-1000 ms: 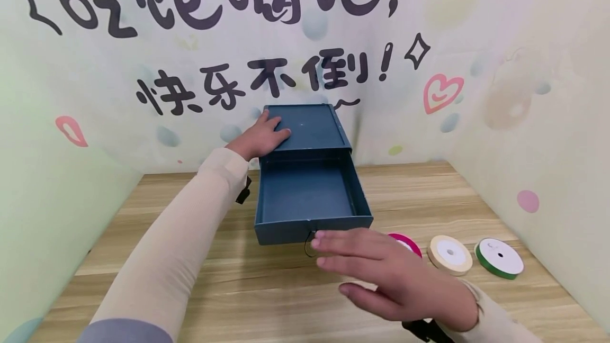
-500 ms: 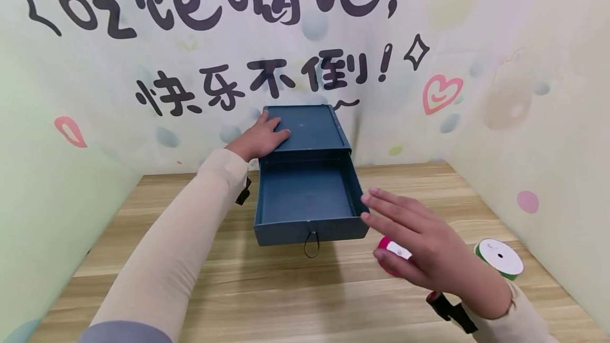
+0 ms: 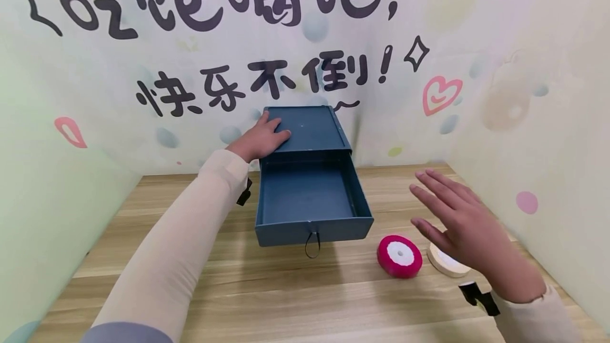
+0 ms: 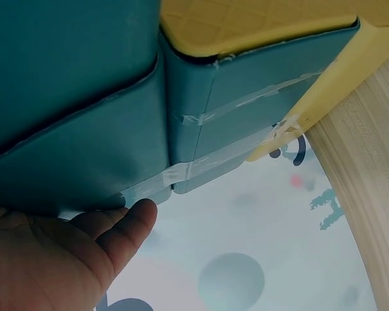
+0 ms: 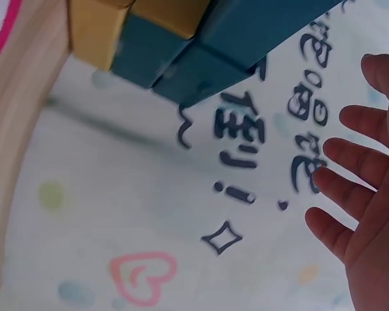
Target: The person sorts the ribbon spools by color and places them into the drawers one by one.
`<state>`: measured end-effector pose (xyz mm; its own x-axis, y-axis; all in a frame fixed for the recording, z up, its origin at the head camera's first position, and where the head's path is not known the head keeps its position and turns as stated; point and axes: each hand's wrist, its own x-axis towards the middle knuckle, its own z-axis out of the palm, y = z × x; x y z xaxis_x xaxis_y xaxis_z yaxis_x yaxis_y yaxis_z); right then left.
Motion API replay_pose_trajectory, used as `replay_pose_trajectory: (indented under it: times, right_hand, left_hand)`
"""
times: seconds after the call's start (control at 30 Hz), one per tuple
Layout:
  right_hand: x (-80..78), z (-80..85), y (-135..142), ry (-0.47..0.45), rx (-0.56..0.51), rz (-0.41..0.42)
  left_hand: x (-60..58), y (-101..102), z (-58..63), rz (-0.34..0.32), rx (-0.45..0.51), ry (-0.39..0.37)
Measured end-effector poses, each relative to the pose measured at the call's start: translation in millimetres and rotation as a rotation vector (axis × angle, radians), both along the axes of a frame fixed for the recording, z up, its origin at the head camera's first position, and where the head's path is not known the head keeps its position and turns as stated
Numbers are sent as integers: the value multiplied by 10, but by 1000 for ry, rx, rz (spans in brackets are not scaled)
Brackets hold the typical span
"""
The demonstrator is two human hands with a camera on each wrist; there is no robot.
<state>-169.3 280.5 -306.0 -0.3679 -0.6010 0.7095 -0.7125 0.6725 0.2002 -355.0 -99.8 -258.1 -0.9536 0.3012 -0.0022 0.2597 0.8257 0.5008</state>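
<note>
The left hand (image 4: 48, 262) rests against a teal box (image 4: 84, 149) at left, its fingers (image 4: 133, 227) partly hidden. Clear tape (image 4: 177, 173) crosses the box near a yellow textured panel (image 4: 259, 23). A wooden tabletop (image 4: 360, 155) shows at right, a patterned wall (image 4: 298, 227) on the far side.

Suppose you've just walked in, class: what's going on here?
A person's left hand rests on the top of a blue, box-shaped cabinet, whose blue rectangular drawer stands open. The right hand hovers with fingers extended, holding nothing. Near it, on the wood-grain table, lie a round magenta spool with a white centre and a cream-coloured round spool, partly hidden by that hand.
</note>
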Motion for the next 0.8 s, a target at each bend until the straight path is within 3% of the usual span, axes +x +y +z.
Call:
replay_pose_trajectory:
  times: [0.37, 0.8]
  right_hand:
    - [-207, -279, 527, -66, 5, -137]
    - [-222, -712, 1256, -288, 18, -324]
  left_hand:
    - [1, -6, -8, -3, 1, 8]
    - [-13, -9, -8, -7, 8, 9]
